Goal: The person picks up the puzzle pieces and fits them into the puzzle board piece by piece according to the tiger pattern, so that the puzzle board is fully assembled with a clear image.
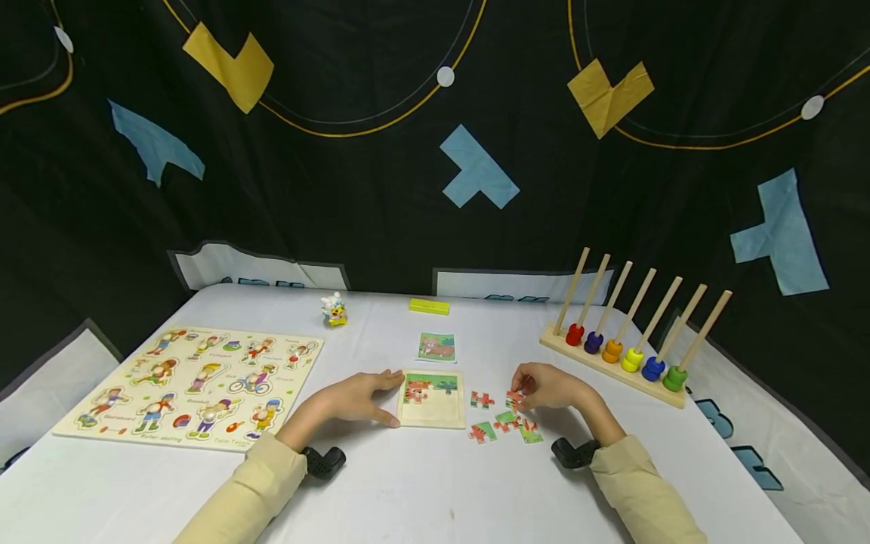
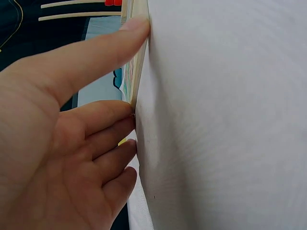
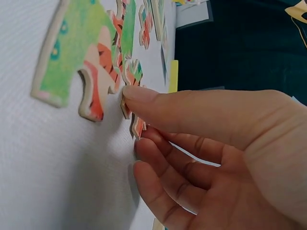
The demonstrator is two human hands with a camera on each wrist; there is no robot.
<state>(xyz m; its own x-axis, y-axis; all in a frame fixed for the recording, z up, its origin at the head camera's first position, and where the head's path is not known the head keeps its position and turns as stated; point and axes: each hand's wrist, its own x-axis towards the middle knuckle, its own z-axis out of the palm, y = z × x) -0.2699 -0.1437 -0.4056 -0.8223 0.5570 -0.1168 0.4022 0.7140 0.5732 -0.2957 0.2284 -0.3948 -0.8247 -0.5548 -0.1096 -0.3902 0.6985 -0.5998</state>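
Note:
A square wooden puzzle tray (image 1: pixel 435 414) lies in front of me, with tiger-picture pieces (image 1: pixel 416 390) set along its upper part. My left hand (image 1: pixel 359 397) rests at the tray's left edge, thumb and fingers spread and touching it; the left wrist view shows the fingers nearly straight. To the right of the tray, my right hand (image 1: pixel 549 385) pinches a red and green jigsaw piece (image 3: pixel 137 125) between thumb and fingers, low over the white cloth. Other loose jigsaw pieces (image 1: pixel 482 432) lie around it, one large green and orange piece (image 3: pixel 72 52) closest in the right wrist view.
Behind the tray lie a picture card (image 1: pixel 436 347) and a yellow block (image 1: pixel 429 306). A small toy figure (image 1: pixel 334 310) stands at the back left. A sports-figure puzzle board (image 1: pixel 272 393) covers the left side; a pegged bead rack (image 1: pixel 615 366) stands at the right.

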